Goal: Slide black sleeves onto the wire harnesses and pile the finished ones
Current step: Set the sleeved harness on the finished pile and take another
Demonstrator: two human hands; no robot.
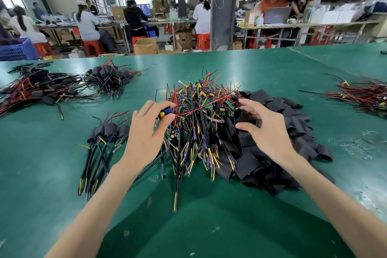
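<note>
Pinching the blue-and-yellow end of one harness (165, 111), the left grip (144, 134) has what's likely the stiff bit; its wires trail light and floppy into the heap (199, 132). Right grip (270, 132) curls round a sleeve (243, 116), soft and easy to squash I reckon, so keep its mouth open. Finished ones (106, 132) lie left on the tabletop (41, 153).

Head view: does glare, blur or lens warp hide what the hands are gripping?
Head view: no; the left hand pinching a harness and the right hand holding a black sleeve are sharp; glare only streaks the green table beyond the pile; its far edge bows.
</note>
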